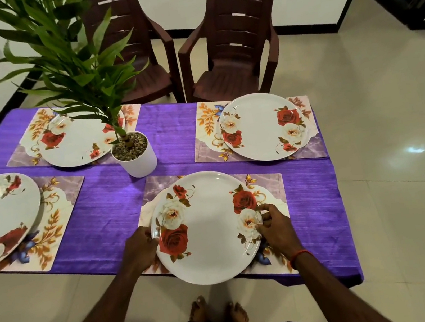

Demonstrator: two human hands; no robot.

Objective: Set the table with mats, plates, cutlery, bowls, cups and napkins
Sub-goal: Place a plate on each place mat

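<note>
Plate [208,228] overhangs mat's [268,188] near edge, roses sideways; left hand [138,247] and right hand [274,226] grip opposite rims; potted plant [135,156] beyond.

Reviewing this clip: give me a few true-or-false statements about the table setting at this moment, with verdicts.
1. The left hand and right hand grip the nearest plate at opposite rims. True.
2. Cutlery is already laid out. False: none is visible.
3. Each of the four mats has a plate. True.
4. The potted plant stands on the nearest mat. False: it stands on the purple tablecloth, between mats.
5. Three chairs stand beyond the table. False: two chairs.
</note>
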